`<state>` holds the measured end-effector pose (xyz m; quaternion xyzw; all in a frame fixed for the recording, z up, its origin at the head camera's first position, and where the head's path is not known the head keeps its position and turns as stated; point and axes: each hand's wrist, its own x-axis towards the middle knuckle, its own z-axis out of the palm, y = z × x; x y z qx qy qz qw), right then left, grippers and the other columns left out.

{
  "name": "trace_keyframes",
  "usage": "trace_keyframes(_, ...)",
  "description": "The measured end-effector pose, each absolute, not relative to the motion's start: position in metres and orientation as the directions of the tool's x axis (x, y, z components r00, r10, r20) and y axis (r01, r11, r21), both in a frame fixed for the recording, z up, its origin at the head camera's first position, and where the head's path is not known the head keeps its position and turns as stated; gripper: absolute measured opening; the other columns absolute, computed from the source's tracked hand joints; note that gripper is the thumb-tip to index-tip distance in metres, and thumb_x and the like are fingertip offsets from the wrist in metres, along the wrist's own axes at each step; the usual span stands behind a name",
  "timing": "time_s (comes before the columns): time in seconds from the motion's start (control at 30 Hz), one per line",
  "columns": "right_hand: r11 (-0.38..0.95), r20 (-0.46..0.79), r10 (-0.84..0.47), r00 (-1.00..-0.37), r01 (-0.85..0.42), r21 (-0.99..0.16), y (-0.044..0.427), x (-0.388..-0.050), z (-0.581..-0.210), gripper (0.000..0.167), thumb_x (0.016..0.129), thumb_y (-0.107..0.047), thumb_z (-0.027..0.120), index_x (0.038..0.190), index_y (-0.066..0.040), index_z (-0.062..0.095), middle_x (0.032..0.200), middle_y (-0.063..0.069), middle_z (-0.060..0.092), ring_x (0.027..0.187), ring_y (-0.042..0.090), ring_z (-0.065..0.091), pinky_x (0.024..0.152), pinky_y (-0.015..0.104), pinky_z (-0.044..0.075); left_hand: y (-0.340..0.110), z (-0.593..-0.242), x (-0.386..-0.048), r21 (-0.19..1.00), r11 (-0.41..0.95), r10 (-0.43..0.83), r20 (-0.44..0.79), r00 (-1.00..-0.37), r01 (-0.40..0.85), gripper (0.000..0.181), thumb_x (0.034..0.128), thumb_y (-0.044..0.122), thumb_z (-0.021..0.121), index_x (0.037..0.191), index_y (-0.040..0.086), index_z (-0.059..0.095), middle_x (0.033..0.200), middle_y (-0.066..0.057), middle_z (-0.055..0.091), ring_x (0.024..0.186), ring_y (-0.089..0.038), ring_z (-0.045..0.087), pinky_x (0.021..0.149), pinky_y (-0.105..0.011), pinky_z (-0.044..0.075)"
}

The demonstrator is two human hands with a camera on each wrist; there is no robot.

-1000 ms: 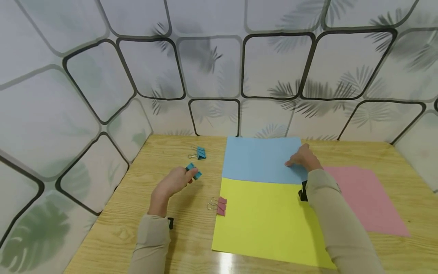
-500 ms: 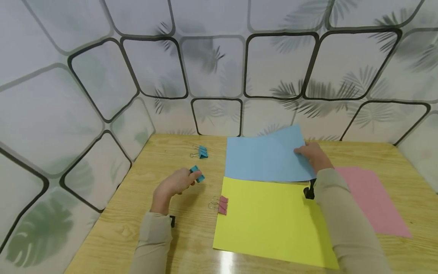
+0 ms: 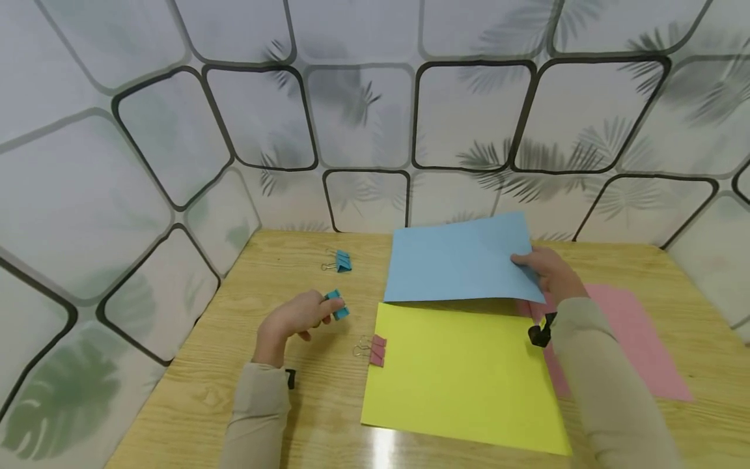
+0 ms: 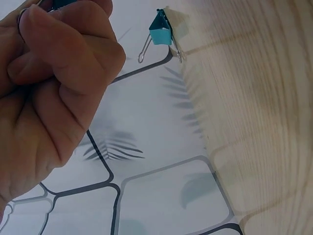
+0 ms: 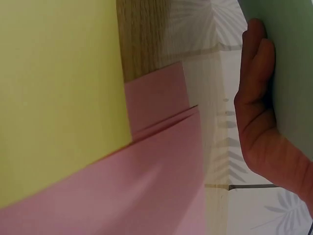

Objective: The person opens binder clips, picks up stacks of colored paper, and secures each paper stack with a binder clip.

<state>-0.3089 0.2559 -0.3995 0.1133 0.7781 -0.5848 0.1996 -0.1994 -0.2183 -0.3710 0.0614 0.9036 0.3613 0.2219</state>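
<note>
My left hand (image 3: pixel 295 316) pinches a blue binder clip (image 3: pixel 337 305) above the table; in the left wrist view the fingers (image 4: pixel 78 54) mostly cover it. With thumb and fingers, my right hand (image 3: pixel 553 270) grips the right side of a blue sheet of paper (image 3: pixel 457 260), which is raised and tilted. In the right wrist view the fingers (image 5: pixel 257 63) lie behind this sheet (image 5: pixel 296 73). Below it, a yellow sheet (image 3: pixel 457 378) lies flat, a pink binder clip (image 3: pixel 377 352) clamped on its left edge.
Another blue binder clip (image 3: pixel 342 261) sits on the wooden table (image 3: pixel 316 417) near the back wall (image 3: pixel 363 117). Pink paper (image 3: pixel 633 345) lies at the right, partly under the yellow sheet and my right forearm. More than one pink layer (image 5: pixel 161 166) shows in the right wrist view.
My right hand took hold of the blue sheet, raised its right side, then lifted it and shifted it slightly right. The left hand keeps the clip and has barely moved.
</note>
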Motion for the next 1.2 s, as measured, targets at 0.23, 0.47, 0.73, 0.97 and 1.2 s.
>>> trace_keyframes(0.23, 0.197, -0.433, -0.123, -0.893, 0.405, -0.893, 0.268, -0.299, -0.402, 0.076, 0.106, -0.029, 0.046, 0.158, -0.009, -0.006, 0.163, 0.024, 0.002, 0.143, 0.041, 0.031, 0.089, 0.029, 0.053, -0.222, -0.375, -0.201, 0.711, 0.701, 0.296, -0.352, -0.888, -0.048, 0.05, 0.1046, 0.042, 0.048, 0.083, 0.0, 0.063, 0.087, -0.013, 0.057, 0.07, -0.024, 0.048, 0.059, -0.037, 0.054)
trace_keyframes(0.47, 0.245, -0.337, -0.205, -0.919, 0.285, -0.927, 0.277, -0.284, -0.396, 0.081, 0.105, -0.033, 0.05, 0.157, -0.004, -0.005, 0.156, 0.031, 0.022, 0.086, 0.002, 0.066, 0.08, 0.023, 0.056, -0.224, -0.375, -0.201, 0.739, 0.673, 0.332, -0.344, -0.879, -0.035, 0.054, 0.1045, 0.043, 0.047, 0.095, -0.006, 0.066, 0.065, -0.001, 0.036, 0.06, -0.015, 0.035, 0.058, -0.037, 0.053)
trace_keyframes(0.73, 0.159, -0.242, -0.31, -0.92, 0.201, -0.967, 0.285, -0.26, -0.386, 0.077, 0.107, -0.027, 0.046, 0.157, -0.001, -0.006, 0.101, -0.015, 0.067, 0.077, 0.008, 0.072, 0.071, 0.024, 0.057, -0.223, -0.374, -0.202, 0.75, 0.661, 0.346, -0.349, -0.871, -0.038, 0.051, 0.1047, 0.042, 0.047, 0.091, -0.004, 0.065, 0.072, -0.004, 0.041, 0.066, -0.017, 0.038, 0.059, -0.037, 0.053)
trace_keyframes(0.97, 0.018, -0.222, -0.332, -0.917, 0.229, -0.973, 0.292, -0.242, -0.396, 0.066, 0.107, -0.023, 0.045, 0.157, -0.002, 0.006, 0.093, -0.002, 0.073, 0.075, 0.014, 0.073, 0.067, 0.028, 0.058, -0.228, -0.378, -0.205, 0.801, 0.598, 0.437, -0.32, -0.841, 0.006, 0.055, 0.1059, 0.041, 0.044, 0.093, -0.008, 0.066, 0.06, 0.001, 0.038, 0.059, -0.016, 0.037, 0.054, -0.033, 0.048)
trace_keyframes(1.2, 0.006, -0.227, -0.314, -0.922, 0.237, -0.971, 0.299, -0.228, -0.404, 0.013, 0.106, -0.022, 0.048, 0.119, -0.023, 0.052, 0.091, 0.0, 0.074, 0.075, 0.016, 0.074, 0.067, 0.03, 0.059, -0.225, -0.375, -0.206, 0.85, 0.526, 0.527, -0.301, -0.795, 0.027, 0.054, 0.1061, 0.042, 0.044, 0.078, -0.001, 0.06, 0.058, 0.003, 0.034, 0.056, -0.013, 0.03, 0.053, -0.031, 0.044)
